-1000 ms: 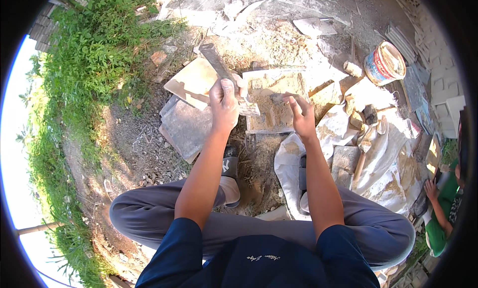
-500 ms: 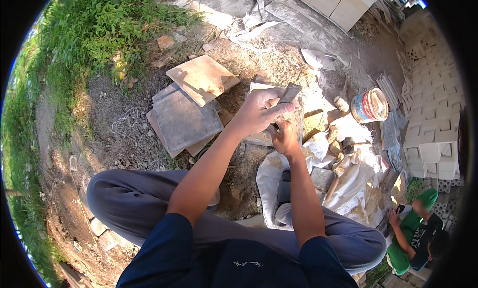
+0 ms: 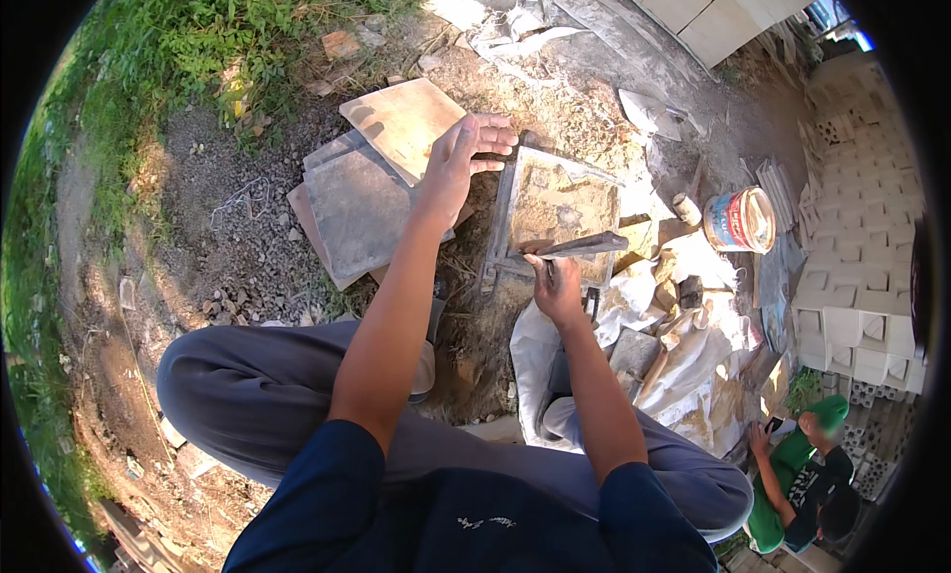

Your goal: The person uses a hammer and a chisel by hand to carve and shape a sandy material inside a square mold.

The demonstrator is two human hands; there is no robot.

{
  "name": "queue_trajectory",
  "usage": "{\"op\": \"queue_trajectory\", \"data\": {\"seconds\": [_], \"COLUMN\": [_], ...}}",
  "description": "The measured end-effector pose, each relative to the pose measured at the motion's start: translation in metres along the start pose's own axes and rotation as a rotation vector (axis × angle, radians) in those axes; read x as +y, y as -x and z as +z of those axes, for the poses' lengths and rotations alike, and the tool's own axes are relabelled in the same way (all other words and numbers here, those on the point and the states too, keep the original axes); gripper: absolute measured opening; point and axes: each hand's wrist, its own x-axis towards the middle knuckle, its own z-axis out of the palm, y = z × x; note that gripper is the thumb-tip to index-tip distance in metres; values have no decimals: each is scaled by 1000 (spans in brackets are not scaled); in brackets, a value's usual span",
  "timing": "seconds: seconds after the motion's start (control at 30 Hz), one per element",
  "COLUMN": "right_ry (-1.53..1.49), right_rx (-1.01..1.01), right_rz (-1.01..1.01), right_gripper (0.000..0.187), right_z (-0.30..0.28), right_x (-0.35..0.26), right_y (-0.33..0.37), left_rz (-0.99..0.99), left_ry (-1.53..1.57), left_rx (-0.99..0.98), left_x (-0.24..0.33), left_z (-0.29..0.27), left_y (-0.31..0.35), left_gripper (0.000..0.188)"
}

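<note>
My right hand (image 3: 558, 288) is closed around one end of a long, narrow dark grey bar (image 3: 589, 244); I cannot tell its exact kind. The bar lies crosswise above the near part of a square, sand-coloured slab (image 3: 567, 189) with grey edges, set on the ground. Past the slab's far left corner, my left hand (image 3: 461, 162) is held up with its fingers stretched out and nothing in them. Beneath and beside that hand lie stacked flat tiles, a tan one (image 3: 401, 122) over a grey one (image 3: 362, 219).
A white sack (image 3: 535, 375) spreads right of my legs, with stones and a wooden-handled tool (image 3: 662, 360) on it. Beyond stand a paint bucket (image 3: 738, 219) and stacked pale blocks (image 3: 857, 226). A person in green (image 3: 807, 474) sits at the lower right. Plants (image 3: 218, 48) grow at the far left.
My left hand has let go of the grey bar and moved up and left, fingers now spread. The bar has come down in my right hand and turned nearly level, uncovering the slab.
</note>
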Motion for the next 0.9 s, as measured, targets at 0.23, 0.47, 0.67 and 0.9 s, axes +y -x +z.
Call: {"op": "queue_trajectory", "data": {"seconds": [0.23,0.47,0.67,0.9], "right_ry": [-236,-203,-237,-196], "right_rx": [9,80,52,9], "right_rz": [128,118,185,237], "right_gripper": [9,15,9,10], "right_z": [-17,2,-18,-8], "right_x": [-33,-8,-30,-21], "right_y": [-34,-18,-31,-23], "left_rz": [60,60,53,76], "left_ry": [-31,10,4,27], "left_rx": [14,16,29,47], "left_x": [7,10,8,15], "left_z": [-13,-9,-17,-17], "left_y": [1,-5,6,2], "left_gripper": [69,70,69,69]}}
